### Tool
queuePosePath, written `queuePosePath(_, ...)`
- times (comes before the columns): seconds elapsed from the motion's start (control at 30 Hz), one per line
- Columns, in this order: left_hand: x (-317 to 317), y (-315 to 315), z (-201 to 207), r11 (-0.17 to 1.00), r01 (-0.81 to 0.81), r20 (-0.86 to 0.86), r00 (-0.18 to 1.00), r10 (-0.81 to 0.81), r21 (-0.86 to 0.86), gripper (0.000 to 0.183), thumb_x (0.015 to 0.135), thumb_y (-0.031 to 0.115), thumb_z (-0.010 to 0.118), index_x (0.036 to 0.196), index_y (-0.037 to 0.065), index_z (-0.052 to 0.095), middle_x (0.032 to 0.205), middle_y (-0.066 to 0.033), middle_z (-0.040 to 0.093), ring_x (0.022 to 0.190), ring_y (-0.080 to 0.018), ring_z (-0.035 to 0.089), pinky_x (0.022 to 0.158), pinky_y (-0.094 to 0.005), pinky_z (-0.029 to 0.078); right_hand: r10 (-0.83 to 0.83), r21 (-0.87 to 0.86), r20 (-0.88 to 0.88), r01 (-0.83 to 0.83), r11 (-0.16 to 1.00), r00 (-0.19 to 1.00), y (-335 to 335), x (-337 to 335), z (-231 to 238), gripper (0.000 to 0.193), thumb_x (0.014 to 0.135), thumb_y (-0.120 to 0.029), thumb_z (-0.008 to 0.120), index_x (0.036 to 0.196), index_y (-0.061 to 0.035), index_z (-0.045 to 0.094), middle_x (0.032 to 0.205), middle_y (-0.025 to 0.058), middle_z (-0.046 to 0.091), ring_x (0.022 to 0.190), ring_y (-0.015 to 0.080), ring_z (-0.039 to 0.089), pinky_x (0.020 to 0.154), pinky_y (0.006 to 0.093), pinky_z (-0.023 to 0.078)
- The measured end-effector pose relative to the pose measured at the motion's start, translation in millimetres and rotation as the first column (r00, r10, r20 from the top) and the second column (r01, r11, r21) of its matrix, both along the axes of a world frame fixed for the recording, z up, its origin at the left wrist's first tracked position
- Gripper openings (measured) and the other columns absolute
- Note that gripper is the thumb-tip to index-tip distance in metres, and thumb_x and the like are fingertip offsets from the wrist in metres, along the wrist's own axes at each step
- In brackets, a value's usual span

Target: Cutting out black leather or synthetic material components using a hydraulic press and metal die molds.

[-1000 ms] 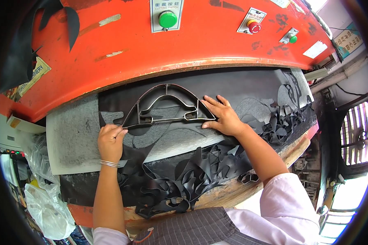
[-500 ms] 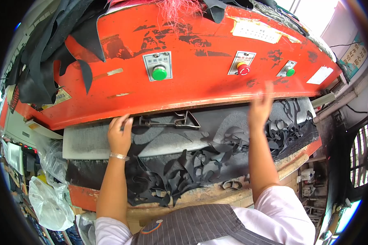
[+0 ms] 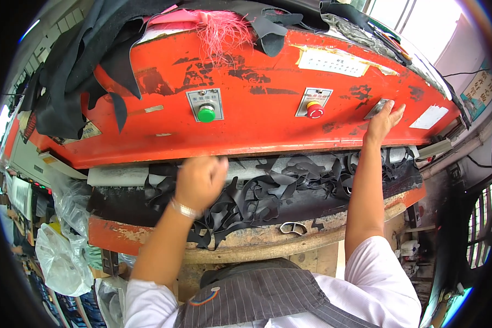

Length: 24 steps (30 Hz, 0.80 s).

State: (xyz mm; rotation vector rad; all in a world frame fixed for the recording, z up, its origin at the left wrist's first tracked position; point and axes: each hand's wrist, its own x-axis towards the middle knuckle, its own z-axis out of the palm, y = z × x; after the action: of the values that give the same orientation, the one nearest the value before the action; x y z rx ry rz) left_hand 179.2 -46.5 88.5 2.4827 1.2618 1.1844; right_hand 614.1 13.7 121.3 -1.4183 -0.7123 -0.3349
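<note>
My right hand (image 3: 385, 123) reaches up to the red machine front (image 3: 257, 131). Its fingers are apart and lie over the rightmost button plate (image 3: 375, 109), covering the button there. Lower down, my left hand (image 3: 202, 183) hovers in front of the machine above black sheet scraps (image 3: 246, 199). Motion smears its fingers, so whether they hold anything does not show. The curly scraps lie heaped along the pale cutting board (image 3: 117, 176) and the dark bed. A small oval metal ring (image 3: 293, 228) rests on the worn front ledge.
On the red panel sit a green button (image 3: 206, 113) and a red stop button (image 3: 315, 110). Black sheets (image 3: 87, 71) drape over its upper left, with pink strands (image 3: 221, 33) on top. Clear plastic bags (image 3: 63, 262) hang at the left.
My right hand has moved up and right onto the rightmost button plate. My left hand has moved right, away from the metal cutting die, which is out of sight now. My view has shifted slightly.
</note>
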Motion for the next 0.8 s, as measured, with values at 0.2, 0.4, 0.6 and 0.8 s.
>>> queuePosePath(0.2, -7, -139, -73, 0.885, -0.034, -0.132, 0.991, -0.031, -0.464, 0.016, 0.085, 0.025, 0.066, 0.078, 0.012, 0.073, 0.073, -0.0049, 0.064, 0.068, -0.0249, 0.062, 0.061, -0.0371, 0.051, 0.263, 0.166, 0.085, -0.274, 0.947, 0.961, -30, -80, 6, 0.053, 0.099, -0.026, 0.049, 0.139, 0.0047, 0.034, 0.143, 0.0214, 0.033, 0.135, 0.0325, 0.03, 0.114, 0.043, 0.022)
queuePosePath(0.4, 6, -171, -88, 0.902, -0.151, -0.147, 0.984, 0.098, -0.406, 0.014, 0.083, 0.022, 0.066, 0.079, 0.01, 0.073, 0.078, -0.006, 0.067, 0.073, -0.026, 0.063, 0.066, -0.0359, 0.051, 0.647, -0.074, 0.515, -0.723, 0.687, 0.562, -72, -258, -42, 0.04, 0.079, -0.021, 0.068, 0.113, -0.0037, 0.058, 0.117, 0.0149, 0.056, 0.119, 0.0339, 0.048, 0.099, 0.0477, 0.036)
queuePosePath(0.6, 6, -170, -103, 0.961, -0.197, -0.175, 0.971, 0.163, -0.196, 0.026, 0.079, 0.022, 0.065, 0.095, 0.002, 0.069, 0.082, -0.0127, 0.068, 0.08, -0.0371, 0.064, 0.072, -0.0437, 0.051, 0.836, -0.396, 0.518, -0.917, 0.047, -0.18, -143, -327, -93, 0.036, 0.08, -0.02, 0.07, 0.115, -0.0124, 0.062, 0.118, 0.0081, 0.058, 0.118, 0.027, 0.05, 0.099, 0.0492, 0.034)
queuePosePath(0.8, -19, -148, -109, 0.598, 0.039, -0.178, 0.937, -0.299, -0.8, 0.045, 0.084, 0.051, 0.058, 0.082, 0.01, 0.076, 0.079, -0.0121, 0.069, 0.081, -0.0315, 0.066, 0.075, -0.0413, 0.053, 0.964, -0.623, 0.225, -0.781, 0.034, -0.138, -145, -239, -144, 0.023, 0.081, -0.017, 0.07, 0.102, -0.0087, 0.066, 0.099, 0.0056, 0.065, 0.098, 0.0254, 0.06, 0.085, 0.0386, 0.045)
